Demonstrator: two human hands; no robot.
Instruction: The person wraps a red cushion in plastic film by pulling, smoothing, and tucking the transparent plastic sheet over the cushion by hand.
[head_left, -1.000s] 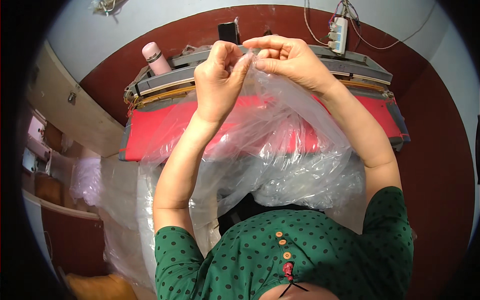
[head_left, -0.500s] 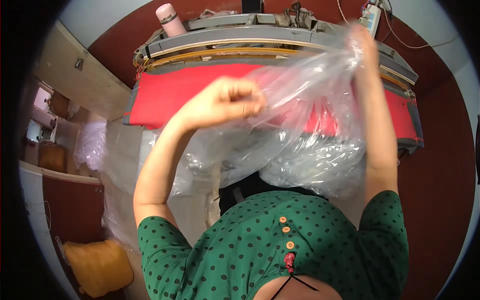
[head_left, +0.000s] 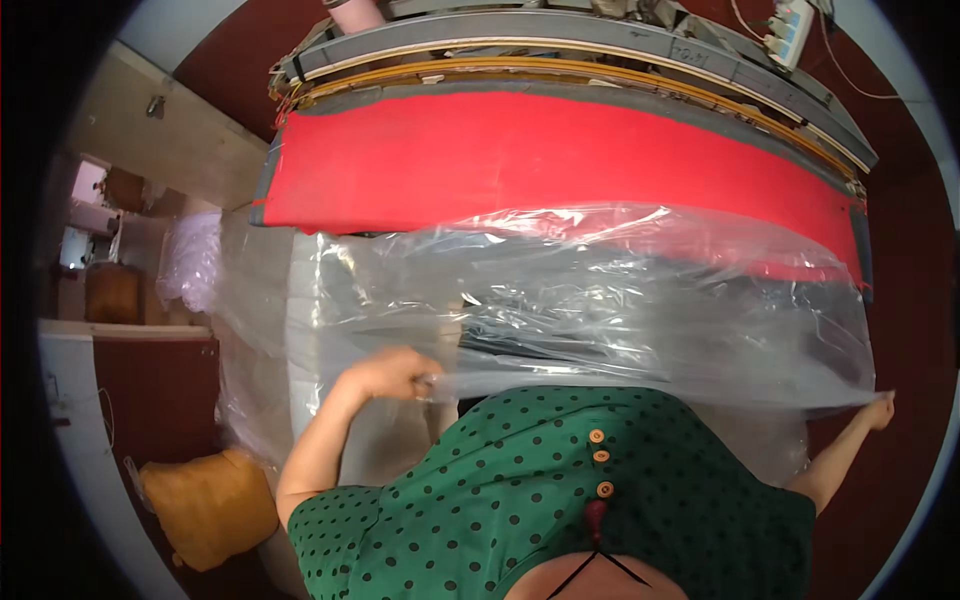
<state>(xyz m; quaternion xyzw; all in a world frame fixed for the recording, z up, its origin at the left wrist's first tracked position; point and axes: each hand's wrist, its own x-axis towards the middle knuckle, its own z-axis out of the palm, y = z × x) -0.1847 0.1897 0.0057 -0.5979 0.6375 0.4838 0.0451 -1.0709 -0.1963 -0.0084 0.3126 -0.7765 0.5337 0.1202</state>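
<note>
A wide sheet of clear plastic film (head_left: 600,320) stretches across my lap, its far part lying over the near edge of a red padded board (head_left: 420,160). My left hand (head_left: 398,374) pinches the film's near edge at the left of my body. Far out to the right, my right hand (head_left: 880,411) grips the corner of that same edge with its arm extended. Between both hands the edge runs nearly straight and taut. Light glints off creases in the film, and dark cloth shows through it.
Behind the red board runs a long grey metal frame (head_left: 560,24) with yellow rails. A pink cylinder (head_left: 355,14) and a white power strip (head_left: 790,32) are at the back. More plastic film (head_left: 190,262) lies leftward, beyond a mustard cushion (head_left: 207,508).
Both hands have come down from above the red board toward my body. My right hand has swung outward, and the bunched film is now spread wide and flatter.
</note>
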